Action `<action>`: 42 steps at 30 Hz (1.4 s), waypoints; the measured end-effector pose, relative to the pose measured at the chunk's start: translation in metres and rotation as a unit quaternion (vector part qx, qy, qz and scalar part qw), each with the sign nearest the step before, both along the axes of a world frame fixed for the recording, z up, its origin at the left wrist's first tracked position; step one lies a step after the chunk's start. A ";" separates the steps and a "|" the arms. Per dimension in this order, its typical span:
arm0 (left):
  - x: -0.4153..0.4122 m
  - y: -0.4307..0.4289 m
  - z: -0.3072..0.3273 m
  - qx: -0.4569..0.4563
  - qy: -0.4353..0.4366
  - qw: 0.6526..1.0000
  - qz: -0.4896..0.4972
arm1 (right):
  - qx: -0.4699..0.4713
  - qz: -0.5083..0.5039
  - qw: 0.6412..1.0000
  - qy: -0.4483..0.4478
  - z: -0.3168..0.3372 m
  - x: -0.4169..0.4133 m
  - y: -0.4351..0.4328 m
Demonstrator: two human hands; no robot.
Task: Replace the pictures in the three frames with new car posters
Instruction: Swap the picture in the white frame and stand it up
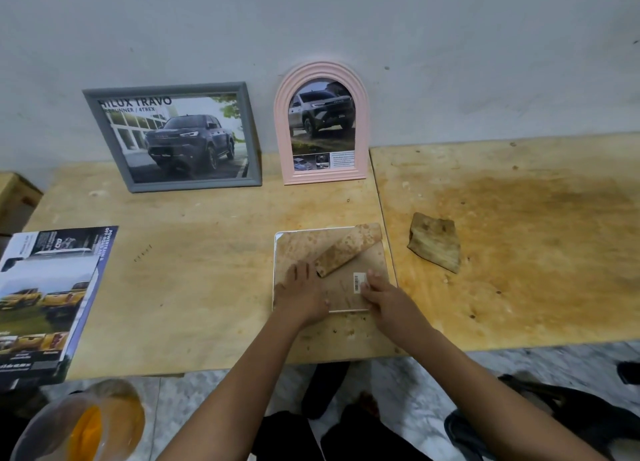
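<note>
A white frame (277, 252) lies face down on the wooden table (207, 238) in front of me, its brown backing board showing a barcode sticker (357, 282). A stained, curled old picture (346, 249) lies rolled across the back. My left hand (300, 296) rests flat on the frame's left part. My right hand (382, 296) presses its fingertips on the backing beside the sticker. A grey frame (173, 136) and a pink arched frame (322, 124) lean against the wall, each showing a pickup truck poster.
A car brochure (45, 301) lies at the table's left end, overhanging the edge. A crumpled brown sheet (434, 240) lies right of the white frame. A plastic container with orange contents (86, 422) sits low at the left. Dark shoes are on the floor at right.
</note>
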State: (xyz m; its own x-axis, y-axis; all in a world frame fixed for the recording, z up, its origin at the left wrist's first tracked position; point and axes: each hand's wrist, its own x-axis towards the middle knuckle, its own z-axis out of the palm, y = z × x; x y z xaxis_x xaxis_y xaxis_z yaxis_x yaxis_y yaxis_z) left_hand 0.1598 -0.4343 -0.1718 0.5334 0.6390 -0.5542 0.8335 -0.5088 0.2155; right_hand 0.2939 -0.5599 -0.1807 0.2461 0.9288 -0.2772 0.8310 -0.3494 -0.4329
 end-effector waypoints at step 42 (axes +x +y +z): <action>-0.012 0.029 -0.037 0.128 -0.234 0.964 0.019 | -0.046 -0.037 0.997 -0.045 -0.020 -0.023 0.065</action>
State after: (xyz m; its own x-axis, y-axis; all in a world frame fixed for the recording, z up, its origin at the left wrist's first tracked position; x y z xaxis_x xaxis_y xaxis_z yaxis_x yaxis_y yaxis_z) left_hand 0.1478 -0.4052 -0.2084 0.6601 0.7469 -0.0800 0.6942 -0.5659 0.4448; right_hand 0.2710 -0.4946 -0.2002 0.3415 0.8787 -0.3335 0.8352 -0.4465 -0.3211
